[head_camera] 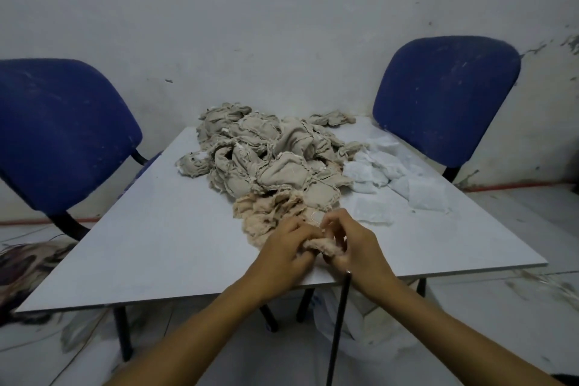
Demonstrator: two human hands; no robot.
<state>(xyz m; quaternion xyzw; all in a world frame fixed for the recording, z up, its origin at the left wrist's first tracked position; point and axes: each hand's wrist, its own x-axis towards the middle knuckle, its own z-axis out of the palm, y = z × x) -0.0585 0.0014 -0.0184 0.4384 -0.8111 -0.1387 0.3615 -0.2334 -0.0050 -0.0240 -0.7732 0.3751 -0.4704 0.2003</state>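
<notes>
Both hands are jammed right up against each other at the near edge of the pale grey flat desk [150,235]. The left hand [282,249] has its fingers curled over one end of a small peach fuzzy fabric piece [316,244]. The right hand [355,247] pinches the other end with bent fingers, so neither hand is spread.

The piece sits between them, just over the desk, with its long axis running roughly 9 to 3 o'clock. A thin black rod [340,323] comes out from under the right hand and points down toward 6 o'clock. Its top is hidden, so there's no telling how it's gripped.

Best guess is the person is working the rod into the piece. The rod's top sits at the 3 o'clock end, so the right hand would do the pushing while the left steadies.

Going outward from the hands:
- **11 o'clock:** a heap of peach fabric scraps [266,213], right by the left hand.
- **12 o'clock:** a big pile of beige stitched cloth pouches [266,150].
- **1 to 2 o'clock:** white gauzy cloth pieces [391,175].
- **10 and 2 o'clock:** two blue padded chairs [56,135] by the wall.
</notes>
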